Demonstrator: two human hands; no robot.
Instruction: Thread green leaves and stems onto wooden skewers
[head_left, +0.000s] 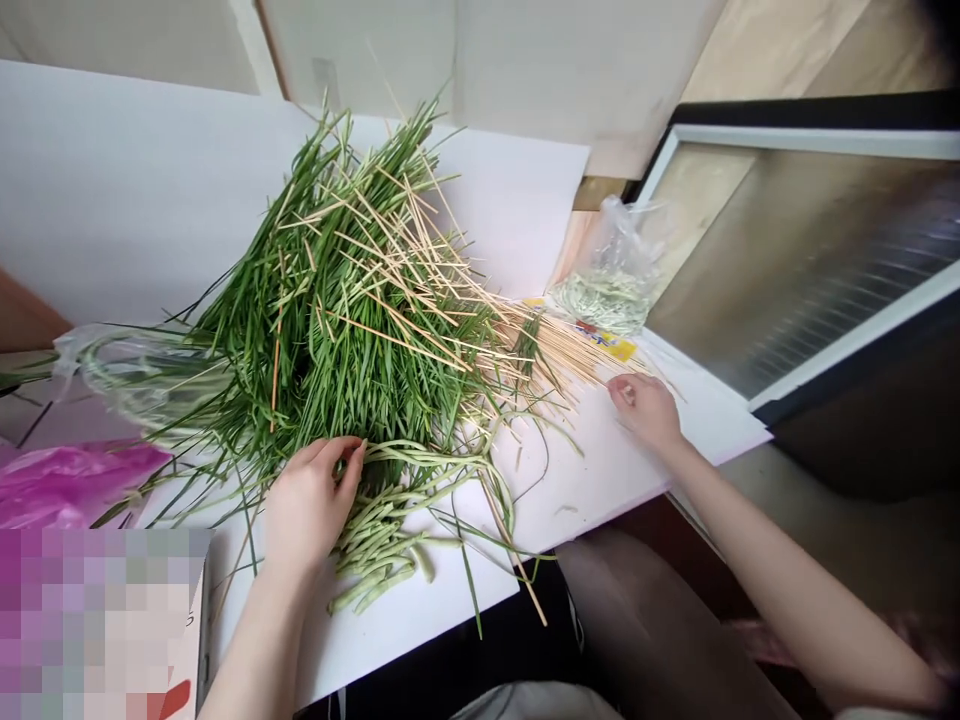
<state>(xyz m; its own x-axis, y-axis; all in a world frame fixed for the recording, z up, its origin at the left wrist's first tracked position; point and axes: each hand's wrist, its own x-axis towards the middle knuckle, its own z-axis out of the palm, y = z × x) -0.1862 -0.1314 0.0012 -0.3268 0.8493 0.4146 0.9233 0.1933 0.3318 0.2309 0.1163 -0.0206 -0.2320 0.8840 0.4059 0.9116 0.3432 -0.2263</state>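
My left hand (311,500) is closed in a pinch at the ends of long pale-green beans (431,458), which stretch rightward from its fingertips. Just beneath it lies a small heap of short-cut bean pieces (382,545). My right hand (649,410) pinches the end of a thin bamboo skewer (600,378) at the right edge of a fanned-out bundle of skewers (551,340). Between and behind the hands rises a big pile of green chives (322,330), many threaded on bamboo skewers that jut out to the right.
A clear plastic bag with green strands (611,295) stands at the back right, beside a white-framed glass panel (817,250). On the left are another clear bag (142,375) and a pink plastic bag (82,480). The white tabletop's front edge (420,655) is close to my lap.
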